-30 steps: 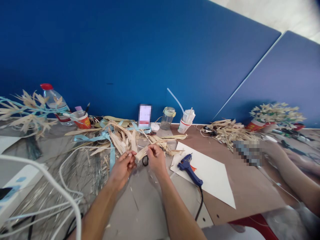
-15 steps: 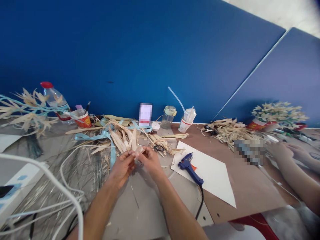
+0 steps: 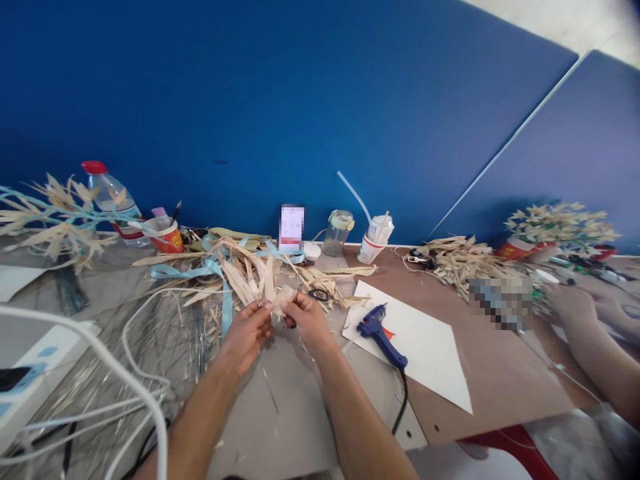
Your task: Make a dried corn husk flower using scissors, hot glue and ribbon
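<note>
My left hand (image 3: 247, 333) and my right hand (image 3: 307, 320) meet over the table's middle, both pinched on one pale dried leaf strip (image 3: 283, 298) held between them. Just behind them lies a heap of dried leaf strips (image 3: 250, 270) mixed with a light blue ribbon (image 3: 223, 283). Black-handled scissors (image 3: 318, 294) rest on the table beyond my right hand. A blue glue gun (image 3: 381, 331) lies to the right on a white sheet (image 3: 430, 350), its black cord trailing toward me.
Along the blue partition stand a red-capped bottle (image 3: 107, 197), a red cup (image 3: 164, 237), a glass jar (image 3: 337, 233) and a cup with a straw (image 3: 373, 240). White cables (image 3: 135, 393) cross the left. Another person's arm (image 3: 590, 340) works at right beside more straw (image 3: 460, 260).
The scissors left my right hand and now lie on the table behind it. My right hand moved left to join my left hand on the leaf strip.
</note>
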The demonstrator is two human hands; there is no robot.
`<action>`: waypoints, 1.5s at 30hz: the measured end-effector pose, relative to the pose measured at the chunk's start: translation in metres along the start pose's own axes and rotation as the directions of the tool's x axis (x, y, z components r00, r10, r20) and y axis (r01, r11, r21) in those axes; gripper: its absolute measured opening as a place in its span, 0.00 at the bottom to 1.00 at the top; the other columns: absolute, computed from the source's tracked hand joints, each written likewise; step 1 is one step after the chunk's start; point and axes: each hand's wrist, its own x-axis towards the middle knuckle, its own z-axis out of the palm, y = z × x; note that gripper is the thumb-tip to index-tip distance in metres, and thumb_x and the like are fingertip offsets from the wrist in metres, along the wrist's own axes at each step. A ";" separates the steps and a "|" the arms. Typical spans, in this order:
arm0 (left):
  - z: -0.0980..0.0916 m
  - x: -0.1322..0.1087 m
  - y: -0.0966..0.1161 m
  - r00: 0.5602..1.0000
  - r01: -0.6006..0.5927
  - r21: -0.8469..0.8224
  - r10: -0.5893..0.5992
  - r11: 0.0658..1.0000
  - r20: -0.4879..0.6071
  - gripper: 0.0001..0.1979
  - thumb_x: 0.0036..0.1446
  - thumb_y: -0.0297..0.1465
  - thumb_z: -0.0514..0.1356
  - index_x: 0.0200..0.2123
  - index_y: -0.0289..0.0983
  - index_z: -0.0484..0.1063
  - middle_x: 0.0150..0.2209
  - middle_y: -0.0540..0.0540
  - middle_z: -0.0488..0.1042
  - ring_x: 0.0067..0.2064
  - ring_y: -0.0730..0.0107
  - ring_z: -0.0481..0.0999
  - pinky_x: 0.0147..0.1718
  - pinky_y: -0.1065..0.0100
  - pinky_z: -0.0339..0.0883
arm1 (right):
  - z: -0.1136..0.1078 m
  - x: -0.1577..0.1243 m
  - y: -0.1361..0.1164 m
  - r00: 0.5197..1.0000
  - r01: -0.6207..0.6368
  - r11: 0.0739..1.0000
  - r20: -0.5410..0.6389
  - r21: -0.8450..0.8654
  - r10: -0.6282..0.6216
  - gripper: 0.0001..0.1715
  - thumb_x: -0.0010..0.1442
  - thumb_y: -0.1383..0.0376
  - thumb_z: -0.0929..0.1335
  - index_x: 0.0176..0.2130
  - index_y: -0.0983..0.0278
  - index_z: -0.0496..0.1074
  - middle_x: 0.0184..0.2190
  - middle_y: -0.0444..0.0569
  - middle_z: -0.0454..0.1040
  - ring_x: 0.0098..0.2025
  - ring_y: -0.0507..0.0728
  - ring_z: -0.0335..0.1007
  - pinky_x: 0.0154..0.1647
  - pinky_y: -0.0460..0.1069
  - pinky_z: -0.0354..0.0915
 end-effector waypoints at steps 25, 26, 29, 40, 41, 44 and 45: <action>-0.010 0.010 -0.010 0.986 -0.135 0.319 0.160 0.938 -0.052 0.15 0.43 0.41 0.68 0.27 0.35 0.72 0.24 0.52 0.70 0.23 0.77 0.63 0.21 0.73 0.56 | -0.003 -0.006 -0.009 0.992 0.035 0.954 0.129 -0.297 0.003 0.06 0.52 0.65 0.64 0.25 0.63 0.65 0.11 0.35 0.61 0.14 0.47 0.53 0.18 0.43 0.50; -0.010 0.011 -0.010 0.984 -0.144 0.340 0.171 0.929 -0.051 0.15 0.44 0.41 0.68 0.27 0.35 0.72 0.23 0.53 0.69 0.23 0.77 0.63 0.21 0.73 0.56 | -0.004 -0.005 -0.009 0.992 0.030 0.952 0.126 -0.304 0.009 0.06 0.52 0.64 0.64 0.25 0.63 0.66 0.12 0.36 0.61 0.14 0.48 0.53 0.18 0.44 0.50; -0.010 0.011 -0.008 0.972 -0.178 0.404 0.225 0.897 -0.071 0.15 0.45 0.41 0.67 0.25 0.36 0.71 0.21 0.54 0.66 0.22 0.76 0.61 0.21 0.73 0.56 | -0.009 -0.001 -0.006 0.999 0.034 0.918 0.004 -0.395 -0.035 0.08 0.55 0.64 0.63 0.29 0.63 0.69 0.17 0.40 0.69 0.16 0.50 0.58 0.21 0.45 0.56; -0.009 0.011 -0.003 0.937 -0.256 0.479 0.337 0.840 -0.091 0.14 0.44 0.41 0.65 0.22 0.37 0.69 0.17 0.55 0.63 0.19 0.77 0.59 0.20 0.72 0.52 | -0.034 0.006 0.003 0.920 -0.091 0.195 -0.157 -0.977 -0.360 0.20 0.55 0.65 0.67 0.48 0.60 0.74 0.48 0.54 0.74 0.50 0.65 0.63 0.51 0.56 0.55; -0.008 0.011 -0.002 0.939 -0.253 0.481 0.333 0.839 -0.088 0.13 0.44 0.40 0.65 0.22 0.37 0.68 0.17 0.56 0.62 0.19 0.77 0.59 0.20 0.72 0.51 | -0.033 0.006 0.003 0.919 -0.090 0.177 -0.151 -0.980 -0.365 0.20 0.55 0.65 0.67 0.48 0.60 0.74 0.48 0.53 0.73 0.50 0.65 0.62 0.51 0.56 0.55; -0.006 0.009 -0.001 0.945 -0.239 0.477 0.315 0.846 -0.086 0.13 0.44 0.40 0.65 0.22 0.38 0.68 0.17 0.56 0.62 0.19 0.77 0.59 0.20 0.72 0.51 | -0.031 0.005 0.003 0.903 -0.091 0.139 -0.140 -0.986 -0.405 0.22 0.55 0.65 0.67 0.50 0.57 0.73 0.52 0.53 0.70 0.52 0.66 0.59 0.49 0.57 0.54; -0.005 0.008 -0.001 0.945 -0.240 0.473 0.317 0.848 -0.087 0.12 0.44 0.39 0.65 0.22 0.38 0.68 0.18 0.56 0.62 0.19 0.77 0.59 0.20 0.73 0.51 | -0.031 0.004 0.003 0.905 -0.085 0.126 -0.129 -0.988 -0.406 0.23 0.55 0.65 0.66 0.51 0.57 0.73 0.53 0.53 0.69 0.53 0.66 0.58 0.49 0.57 0.54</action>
